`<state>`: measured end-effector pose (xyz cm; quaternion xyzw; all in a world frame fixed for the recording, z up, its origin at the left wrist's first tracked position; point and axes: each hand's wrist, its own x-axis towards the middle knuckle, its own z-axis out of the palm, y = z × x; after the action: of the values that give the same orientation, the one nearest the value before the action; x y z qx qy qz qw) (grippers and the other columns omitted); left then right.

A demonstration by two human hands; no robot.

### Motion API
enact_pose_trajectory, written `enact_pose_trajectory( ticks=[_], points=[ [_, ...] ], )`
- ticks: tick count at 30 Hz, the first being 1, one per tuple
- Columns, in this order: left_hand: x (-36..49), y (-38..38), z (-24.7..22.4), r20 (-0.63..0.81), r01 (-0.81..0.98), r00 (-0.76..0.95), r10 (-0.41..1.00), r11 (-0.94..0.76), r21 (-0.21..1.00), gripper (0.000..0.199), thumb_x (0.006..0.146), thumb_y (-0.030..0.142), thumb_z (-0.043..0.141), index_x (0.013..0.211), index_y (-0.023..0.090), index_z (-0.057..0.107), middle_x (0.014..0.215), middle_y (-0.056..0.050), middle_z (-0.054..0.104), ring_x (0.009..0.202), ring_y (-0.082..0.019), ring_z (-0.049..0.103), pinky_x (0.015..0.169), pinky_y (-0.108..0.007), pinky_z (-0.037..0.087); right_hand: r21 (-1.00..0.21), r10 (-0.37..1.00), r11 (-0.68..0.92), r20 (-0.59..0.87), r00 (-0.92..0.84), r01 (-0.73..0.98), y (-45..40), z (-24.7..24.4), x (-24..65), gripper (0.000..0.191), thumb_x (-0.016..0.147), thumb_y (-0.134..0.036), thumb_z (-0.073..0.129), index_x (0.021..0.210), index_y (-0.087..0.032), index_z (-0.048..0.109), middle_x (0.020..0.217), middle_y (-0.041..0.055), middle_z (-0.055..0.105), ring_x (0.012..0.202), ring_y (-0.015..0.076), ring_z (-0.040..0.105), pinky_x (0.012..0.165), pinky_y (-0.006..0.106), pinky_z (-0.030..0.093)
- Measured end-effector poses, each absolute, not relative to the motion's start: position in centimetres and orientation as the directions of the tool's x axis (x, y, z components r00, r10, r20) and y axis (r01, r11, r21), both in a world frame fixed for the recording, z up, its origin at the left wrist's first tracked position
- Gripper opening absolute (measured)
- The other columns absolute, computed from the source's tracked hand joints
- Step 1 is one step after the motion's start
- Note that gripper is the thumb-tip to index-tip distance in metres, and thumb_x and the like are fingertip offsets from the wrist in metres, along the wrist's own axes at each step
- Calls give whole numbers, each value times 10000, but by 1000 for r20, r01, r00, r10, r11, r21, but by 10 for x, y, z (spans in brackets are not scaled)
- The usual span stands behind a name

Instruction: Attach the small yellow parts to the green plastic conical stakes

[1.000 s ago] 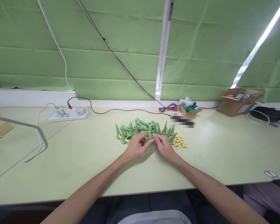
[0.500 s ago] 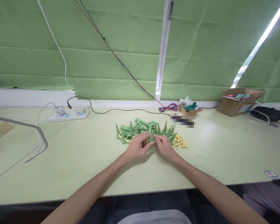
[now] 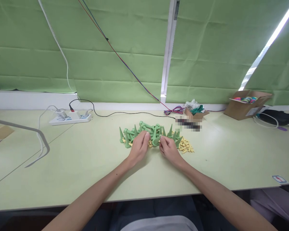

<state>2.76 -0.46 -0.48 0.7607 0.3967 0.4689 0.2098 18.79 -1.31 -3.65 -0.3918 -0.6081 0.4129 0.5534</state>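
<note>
Green cone-shaped plastic pieces [image 3: 127, 140] stand and lie in a cluster at the middle of the table, with small yellow pieces [image 3: 186, 146] heaped at its right side. My left hand [image 3: 141, 146] is closed at the front of the cluster, and what its fingers hold, if anything, is hidden. Just to the right, my right hand [image 3: 168, 148] has its thumb and fingers pinched together beside a tilted green cone [image 3: 155, 141]. Whether that cone is gripped or only touched is unclear.
On the pale table [image 3: 91, 173], a power strip [image 3: 71, 118] lies at the back left. A small open box [image 3: 196, 116] and a blurred dark object stand behind the cluster. Farther right are a larger cardboard box [image 3: 243, 109] and a black bag [image 3: 276, 117].
My left hand has moved left, away from the cone between both hands, and its fingers have closed up. That cone now leans. My right hand has barely moved.
</note>
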Motion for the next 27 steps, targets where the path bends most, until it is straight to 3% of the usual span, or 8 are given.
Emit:
enact_pose_trajectory(
  ticks=[5,11,19,27],
  points=[
    [29,-1,-10,404,415,269,874,-484,771,560,976,499,307,559,167,481,494,16,453,498,-116,430,554,-261,347,-932,931,363,362,-50,12,-15,-33,188,436,956,-544,412,673,-213,386,509,-63,369,414,87,342,411,226,275],
    [30,-3,-10,306,420,345,887,-438,795,548,938,534,384,549,163,491,458,39,390,464,-94,374,508,-247,297,-914,913,401,394,-103,63,-17,-33,190,426,967,-531,400,693,-206,432,561,-39,426,465,100,389,446,232,306],
    [28,-3,-8,320,365,370,872,-453,813,481,909,534,448,606,163,492,497,40,411,481,-95,376,490,-245,291,-914,913,400,390,-116,72,-17,-32,192,432,966,-541,399,695,-207,437,540,-44,421,455,100,386,439,232,303],
    [30,-7,-7,389,353,392,834,-526,773,358,873,482,544,710,172,468,632,39,432,513,-78,366,482,-221,284,-952,948,302,305,-86,-52,-18,-29,191,478,915,-599,453,636,-215,403,479,-59,401,368,88,366,357,230,279]
  ],
)
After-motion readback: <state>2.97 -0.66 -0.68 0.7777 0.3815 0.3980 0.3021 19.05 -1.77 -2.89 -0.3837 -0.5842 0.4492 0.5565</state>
